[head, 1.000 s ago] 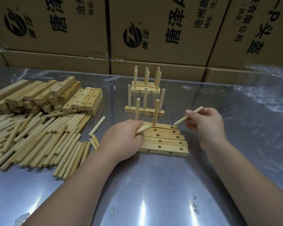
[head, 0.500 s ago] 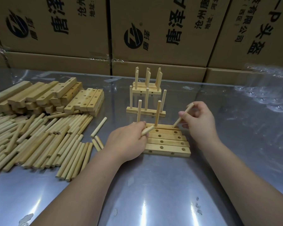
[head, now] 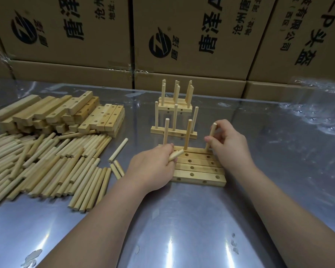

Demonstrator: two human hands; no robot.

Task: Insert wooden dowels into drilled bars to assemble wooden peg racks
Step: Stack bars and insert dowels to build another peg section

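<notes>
Far left, we see loose dowels [head: 46, 161] and spare drilled bars [head: 66, 115] heaped on the surface [head: 182, 219], within reach as stock. The left grip [head: 153, 167] curls round a reserve dowel [head: 175, 154] and rests at the left end of the flat row of bars [head: 199, 167], which we judge steadies it. The right grip [head: 230, 144] pinches an upright dowel [head: 213, 130] at the rearmost bar's right hole. Its seating depth is hard to make out.

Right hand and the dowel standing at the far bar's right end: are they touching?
Touching. In the head view the right hand pinches the dowel between thumb and fingers, no gap showing; the dowel's lower end is at the far bar.
</notes>
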